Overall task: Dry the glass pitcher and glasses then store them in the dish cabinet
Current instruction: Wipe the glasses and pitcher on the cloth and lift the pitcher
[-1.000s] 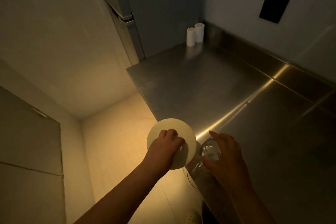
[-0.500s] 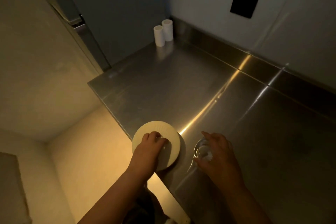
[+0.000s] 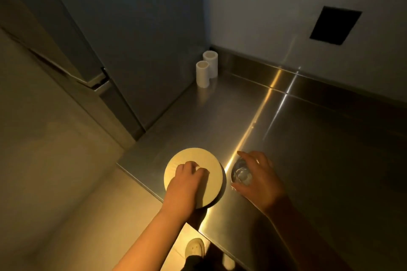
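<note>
The small clear drinking glass point(image 3: 241, 174) stands on the shiny steel counter point(image 3: 308, 160) under the right hand point(image 3: 257, 179), whose fingers curl loosely round its rim, while the left hand point(image 3: 187, 185) presses closed on a round cream plate point(image 3: 211, 168); glass looks slippery and breakable, so hold its sides.

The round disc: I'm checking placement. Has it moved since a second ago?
Yes. The round disc went from overhanging the counter edge to farther in.

Left hand point(image 3: 187, 179) curled, right hand point(image 3: 258, 179) cupped
</note>
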`<state>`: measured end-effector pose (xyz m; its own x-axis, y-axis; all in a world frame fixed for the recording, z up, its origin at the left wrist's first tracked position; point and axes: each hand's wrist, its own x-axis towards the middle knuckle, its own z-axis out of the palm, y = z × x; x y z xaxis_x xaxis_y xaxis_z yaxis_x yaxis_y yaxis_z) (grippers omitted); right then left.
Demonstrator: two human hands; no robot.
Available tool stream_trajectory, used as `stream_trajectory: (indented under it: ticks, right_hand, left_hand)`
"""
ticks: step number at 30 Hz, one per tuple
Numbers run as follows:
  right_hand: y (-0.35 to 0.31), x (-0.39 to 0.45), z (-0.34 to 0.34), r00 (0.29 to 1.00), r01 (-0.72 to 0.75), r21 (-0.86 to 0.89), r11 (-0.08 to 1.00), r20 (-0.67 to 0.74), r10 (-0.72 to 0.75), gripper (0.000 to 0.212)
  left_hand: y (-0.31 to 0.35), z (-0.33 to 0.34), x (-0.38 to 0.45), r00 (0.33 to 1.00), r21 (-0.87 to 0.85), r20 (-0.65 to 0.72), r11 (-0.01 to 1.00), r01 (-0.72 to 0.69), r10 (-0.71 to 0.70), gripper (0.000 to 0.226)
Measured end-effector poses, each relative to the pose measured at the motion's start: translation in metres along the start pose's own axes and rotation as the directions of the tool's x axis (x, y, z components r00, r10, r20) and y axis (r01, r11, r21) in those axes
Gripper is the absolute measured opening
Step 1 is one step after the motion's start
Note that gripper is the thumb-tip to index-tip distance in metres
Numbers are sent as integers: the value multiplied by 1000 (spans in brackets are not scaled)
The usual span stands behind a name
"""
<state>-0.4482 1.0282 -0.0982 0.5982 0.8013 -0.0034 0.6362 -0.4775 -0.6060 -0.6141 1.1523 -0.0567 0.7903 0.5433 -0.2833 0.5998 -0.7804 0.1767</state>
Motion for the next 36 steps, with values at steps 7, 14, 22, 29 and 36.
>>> stream_trajectory:
  ticks: [7, 14, 22, 29, 36]
  right_hand:
    - [-73, 76, 53, 962, 210, -59, 976, -164, -217, 74]
    - [-118, 140, 86, 979, 140, -9, 990, -149, -140, 77]
    - [-123, 162, 110, 971, 128, -143, 981, -183, -154, 76]
    - [-124, 167, 112, 980, 87, -136, 987, -164, -109, 79]
    - [-122, 161, 108, 973, 114, -219, 969, -172, -154, 79]
  left_hand:
    - [-93, -18, 24, 999, -43, -35, 999, -25, 24, 65]
    - [-140, -17, 41, 1000, -72, -22, 997, -2, 0, 67]
    - [-168, -7, 57, 999, -138, -26, 990, -26, 22, 64]
    - [-177, -2, 67, 997, -206, -20, 975, -81, 79, 59]
    - [-174, -2, 64, 997, -65, -33, 996, -68, 66, 65]
